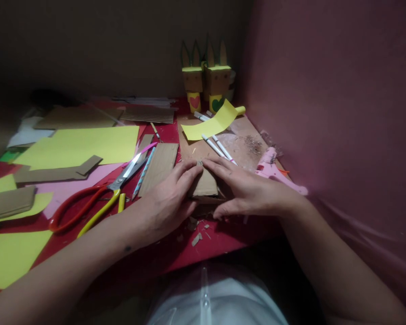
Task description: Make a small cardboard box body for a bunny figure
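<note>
A small folded cardboard piece lies in front of me near the table's front edge, held between both hands. My left hand grips its left side, the fingers bent over toward the far end and the thumb close to the near side. Along the right side lies my right hand, with its fingertips pressing the far end and its thumb low on the near side. The fingertips of both hands almost meet there. Part of the piece's sides is hidden by the hands. Torn cardboard scraps lie just in front.
Left are scissors, a cardboard strip and yellow paper. A pink glue gun lies right, by the wall. White markers and curled yellow paper rest on a board; two cardboard figures with pointed ears stand behind.
</note>
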